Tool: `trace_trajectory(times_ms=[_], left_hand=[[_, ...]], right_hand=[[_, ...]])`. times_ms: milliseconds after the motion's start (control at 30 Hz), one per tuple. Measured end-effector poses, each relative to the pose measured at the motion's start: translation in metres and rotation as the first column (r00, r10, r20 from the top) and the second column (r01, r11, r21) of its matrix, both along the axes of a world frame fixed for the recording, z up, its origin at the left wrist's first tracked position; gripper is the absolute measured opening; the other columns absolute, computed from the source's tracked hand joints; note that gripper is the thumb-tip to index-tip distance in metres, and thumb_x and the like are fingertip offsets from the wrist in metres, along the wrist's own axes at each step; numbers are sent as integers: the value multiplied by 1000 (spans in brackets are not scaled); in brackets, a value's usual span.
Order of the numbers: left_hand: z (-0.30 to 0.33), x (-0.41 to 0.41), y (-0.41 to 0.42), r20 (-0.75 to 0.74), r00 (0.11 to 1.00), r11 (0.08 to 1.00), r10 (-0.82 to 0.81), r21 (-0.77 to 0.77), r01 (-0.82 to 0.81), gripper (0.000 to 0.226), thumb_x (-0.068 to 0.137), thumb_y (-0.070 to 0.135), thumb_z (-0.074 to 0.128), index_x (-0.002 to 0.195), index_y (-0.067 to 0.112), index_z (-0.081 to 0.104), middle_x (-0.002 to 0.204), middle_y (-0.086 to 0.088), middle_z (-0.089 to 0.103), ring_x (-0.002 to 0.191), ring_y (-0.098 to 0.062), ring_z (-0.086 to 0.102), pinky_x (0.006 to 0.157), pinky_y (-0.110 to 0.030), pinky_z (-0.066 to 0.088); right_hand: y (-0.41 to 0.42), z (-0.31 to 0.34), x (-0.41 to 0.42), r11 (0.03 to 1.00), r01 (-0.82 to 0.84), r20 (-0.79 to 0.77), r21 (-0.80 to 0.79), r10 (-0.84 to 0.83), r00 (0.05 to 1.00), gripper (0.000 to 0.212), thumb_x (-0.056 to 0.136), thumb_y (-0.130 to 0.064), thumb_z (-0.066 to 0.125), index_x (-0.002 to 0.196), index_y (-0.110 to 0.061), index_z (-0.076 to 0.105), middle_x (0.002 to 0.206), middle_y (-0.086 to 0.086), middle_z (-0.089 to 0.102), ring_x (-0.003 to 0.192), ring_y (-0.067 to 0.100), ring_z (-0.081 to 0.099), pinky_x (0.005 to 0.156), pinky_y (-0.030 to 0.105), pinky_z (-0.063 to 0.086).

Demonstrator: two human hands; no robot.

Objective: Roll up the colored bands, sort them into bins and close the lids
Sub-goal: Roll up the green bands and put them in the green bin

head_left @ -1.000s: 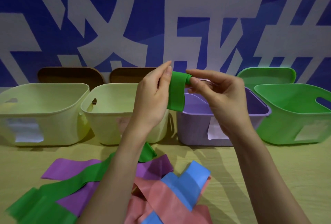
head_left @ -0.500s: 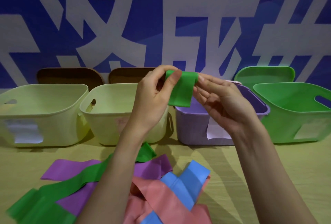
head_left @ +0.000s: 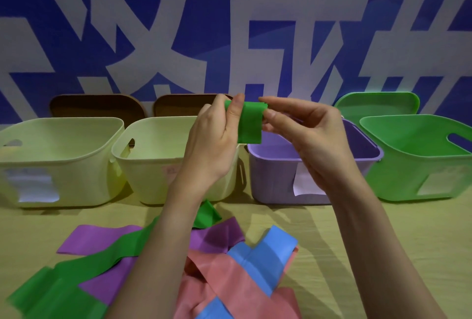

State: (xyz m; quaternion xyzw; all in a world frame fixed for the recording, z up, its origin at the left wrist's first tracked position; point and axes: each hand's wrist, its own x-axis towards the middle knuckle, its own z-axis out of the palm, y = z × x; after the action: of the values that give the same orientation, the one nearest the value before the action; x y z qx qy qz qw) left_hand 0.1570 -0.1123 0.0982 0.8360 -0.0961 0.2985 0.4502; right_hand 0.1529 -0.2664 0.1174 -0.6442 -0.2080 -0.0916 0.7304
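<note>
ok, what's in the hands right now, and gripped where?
A green band, held up in front of the bins. The left hand pinches its rolled top-left end; the right hand fingertips pinch the top-right edge.

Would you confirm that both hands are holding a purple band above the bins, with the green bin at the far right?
Not quite: the head view shows the band held by the left hand and right hand is green, not purple. It is above the bins, and the green bin is at the far right.
</note>
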Motion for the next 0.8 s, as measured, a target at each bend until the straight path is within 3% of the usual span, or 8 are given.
trace_trajectory(times_ms=[100, 200, 333, 467, 667, 800], left_hand=[[0, 0, -2, -9, 998, 995, 66, 70, -65, 47, 95, 56, 20, 90, 19, 47, 84, -2, 54, 76, -12, 53, 60, -23, 33], [0, -2, -5, 11, 998, 994, 62, 92, -63, 46, 93, 56, 19, 91, 20, 47, 83, 0, 53, 77, -11, 51, 60, -22, 32], [-3, 1, -6, 136, 989, 993, 52, 96, -66, 39, 94, 55, 23, 92, 22, 45, 80, 5, 53, 73, -7, 51, 59, -14, 33], [-3, 2, -5, 276, 955, 982, 106, 124, -145, 32, 99, 46, 31, 82, 22, 42, 68, 14, 42, 63, -4, 44, 56, -12, 30], [-2, 2, -2, 266, 953, 985, 148, 43, -165, 34, 104, 33, 33, 78, 19, 51, 62, 4, 51, 58, -13, 51, 49, -26, 38], [-1, 0, -3, 225, 960, 985, 167, -2, -171, 36, 104, 31, 34, 72, 28, 49, 59, 9, 49, 63, -9, 54, 49, -19, 38]], right_hand=[[1, -1, 0, 1000, 25, -17, -1, -25, 1000, 20, 80, -3, 72, 100, -8, 73, 90, 17, 74, 86, 26, 72, 90, 38, 56], [2, -1, 1, 999, 21, -57, 46, -18, 998, 17, 79, 0, 71, 96, -4, 72, 90, 13, 75, 86, 23, 72, 80, 29, 58], [1, -1, 3, 982, -61, -202, 178, 97, 975, 10, 83, 1, 66, 92, -1, 70, 91, 14, 74, 85, 21, 71, 72, 21, 56], [2, -4, 5, 993, -61, -251, 102, 85, 964, 12, 81, -14, 70, 90, -6, 72, 82, 10, 71, 73, 16, 67, 66, 19, 55], [7, -6, 2, 994, -4, -50, -107, -1, 999, 16, 87, -16, 67, 100, -8, 72, 92, 9, 74, 81, 15, 69, 73, 24, 56], [8, -5, -1, 981, 23, 87, -193, -7, 996, 24, 79, -6, 74, 103, -6, 71, 94, 5, 73, 83, 11, 69, 77, 20, 55]])
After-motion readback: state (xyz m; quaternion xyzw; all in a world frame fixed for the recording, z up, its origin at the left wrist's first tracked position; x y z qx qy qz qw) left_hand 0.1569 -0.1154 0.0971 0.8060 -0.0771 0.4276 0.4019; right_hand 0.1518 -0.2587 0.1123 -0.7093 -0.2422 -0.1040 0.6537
